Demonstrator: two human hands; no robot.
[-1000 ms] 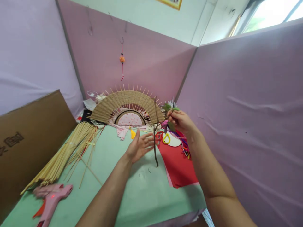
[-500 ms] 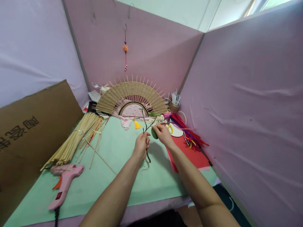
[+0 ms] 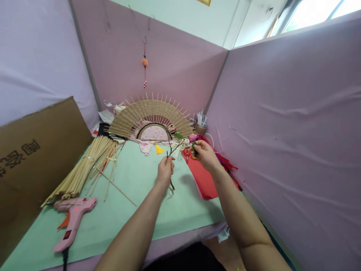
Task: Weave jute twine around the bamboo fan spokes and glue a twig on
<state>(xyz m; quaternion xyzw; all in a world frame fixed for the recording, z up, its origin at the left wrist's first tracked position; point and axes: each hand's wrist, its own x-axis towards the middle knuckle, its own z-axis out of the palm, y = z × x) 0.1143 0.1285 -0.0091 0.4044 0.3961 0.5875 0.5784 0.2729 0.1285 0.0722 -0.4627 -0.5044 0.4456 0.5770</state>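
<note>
My left hand (image 3: 166,169) is closed around a thin brown twig (image 3: 172,185), which stands tilted above the green table cover. The twig forks above my fist, and a green leaf (image 3: 178,135) shows near its upper right branch. Off to the right, my right hand (image 3: 206,153) pinches another green leaf (image 3: 194,149), held apart from the twig. Part of that leaf is hidden by my fingers. Red sheets (image 3: 201,180) lie beneath my right hand, with red-handled pliers or scissors (image 3: 187,153) beside it.
A woven fan (image 3: 153,107) stands at the back. Bundled bamboo sticks (image 3: 81,165) and a pink glue gun (image 3: 75,222) lie on the left by a cardboard sheet (image 3: 42,150). A yellow tassel (image 3: 159,149) lies midway. White sticks in a cup (image 3: 200,129) stand at the back right.
My right hand has drawn away from the twig to the right, taking the leaf with it. My left hand keeps its hold on the twig. The view has shifted slightly.
</note>
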